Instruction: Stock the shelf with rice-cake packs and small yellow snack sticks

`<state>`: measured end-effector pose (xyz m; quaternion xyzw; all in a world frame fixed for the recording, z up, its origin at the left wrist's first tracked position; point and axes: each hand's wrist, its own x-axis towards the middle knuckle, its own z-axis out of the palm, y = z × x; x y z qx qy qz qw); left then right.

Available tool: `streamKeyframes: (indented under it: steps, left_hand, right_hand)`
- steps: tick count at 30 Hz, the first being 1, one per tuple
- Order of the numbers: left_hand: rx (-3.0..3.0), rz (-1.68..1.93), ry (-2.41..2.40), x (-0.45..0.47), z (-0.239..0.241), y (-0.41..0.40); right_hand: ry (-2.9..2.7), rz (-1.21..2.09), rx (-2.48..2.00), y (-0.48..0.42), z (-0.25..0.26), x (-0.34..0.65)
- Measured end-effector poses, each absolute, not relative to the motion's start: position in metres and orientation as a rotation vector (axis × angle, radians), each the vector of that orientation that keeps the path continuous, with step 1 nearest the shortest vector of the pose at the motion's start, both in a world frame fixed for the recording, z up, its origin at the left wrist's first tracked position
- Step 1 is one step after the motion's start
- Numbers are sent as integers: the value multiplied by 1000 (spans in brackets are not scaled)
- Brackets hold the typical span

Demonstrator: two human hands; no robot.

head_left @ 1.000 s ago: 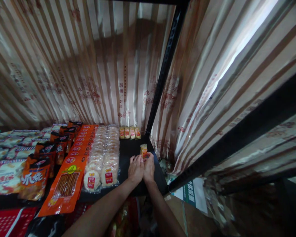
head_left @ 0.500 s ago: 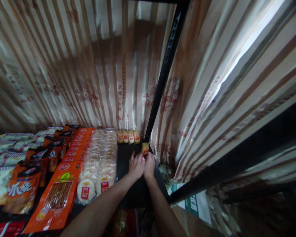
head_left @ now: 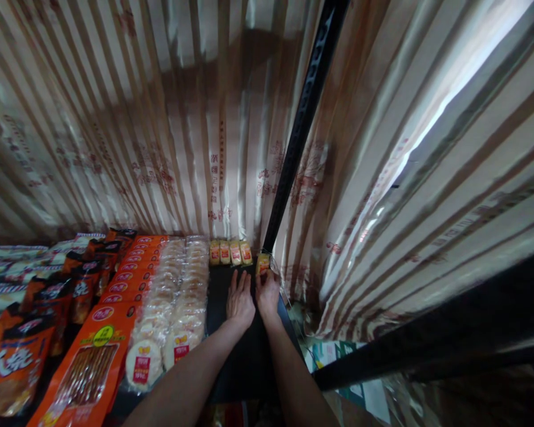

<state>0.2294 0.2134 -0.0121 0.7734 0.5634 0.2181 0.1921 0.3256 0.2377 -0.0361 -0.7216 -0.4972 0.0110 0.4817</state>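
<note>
My right hand has its fingers closed at the near end of a small yellow snack packet, which stands at the shelf's back right corner beside the black post. Just to the left, my left hand lies over the black shelf with its fingers stretched forward, holding nothing. Several matching yellow packets stand side by side along the back edge, a little beyond my left fingertips.
Left of my hands run rows of clear-wrapped white rice crackers, orange snack-stick packs and black-and-orange bags. A slotted black post rises at the back corner. Striped curtains hang behind and to the right.
My left hand has drawn away leftward from the right hand, its fingers now extended over the shelf. My right hand stays at the corner packet. The camera view has shifted slightly.
</note>
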Motion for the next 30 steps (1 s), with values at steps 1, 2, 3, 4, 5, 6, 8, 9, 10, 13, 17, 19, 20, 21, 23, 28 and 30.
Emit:
streamKeyframes:
  steps: [1, 2, 3, 4, 5, 6, 8, 9, 10, 13, 17, 19, 20, 21, 23, 28, 30]
  left_hand:
    - [2188, 604, 1578, 230, -13, 217]
    - [2213, 600, 1572, 231, -14, 221]
    - [2245, 600, 1565, 232, -15, 225]
    - [2281, 604, 1556, 232, -16, 229]
    - [2320, 609, 1544, 233, -17, 233]
    - [2357, 614, 1530, 234, -17, 236]
    - [2409, 615, 1508, 234, -18, 239]
    - [2427, 613, 1500, 233, -19, 240]
    - [2438, 609, 1498, 233, -20, 241]
    - [2451, 590, 1493, 233, -25, 243]
    - [2445, 574, 1486, 233, -32, 245]
    - [2439, 585, 1486, 233, -32, 245]
    - [2435, 592, 1486, 233, -32, 245]
    - [2431, 594, 1483, 233, -31, 245]
    - [2425, 593, 1475, 232, -29, 245]
    - [2419, 567, 1464, 230, -27, 244]
    - [2417, 554, 1470, 231, -27, 244]
  right_hand:
    - [-1217, 18, -1756, 240, -37, 327]
    - [-1218, 11, -1756, 242, -37, 328]
    - [-1220, 7, -1757, 244, -38, 328]
    - [-1224, 9, -1757, 245, -38, 329]
    - [-1228, 15, -1758, 246, -38, 329]
    - [-1231, 24, -1757, 247, -38, 330]
    - [-1239, 37, -1753, 248, -38, 330]
    - [-1243, 36, -1751, 248, -37, 330]
    - [-1243, 31, -1748, 249, -37, 330]
    - [-1239, 15, -1747, 251, -36, 330]
    - [-1246, 28, -1776, 255, -36, 329]
    - [-1244, 26, -1789, 256, -36, 328]
    - [-1247, 22, -1790, 257, -36, 328]
    - [-1251, 18, -1785, 258, -36, 327]
    - [-1266, 11, -1768, 259, -35, 327]
    - [-1277, 27, -1738, 262, -36, 327]
    - [-1287, 46, -1731, 264, -37, 327]
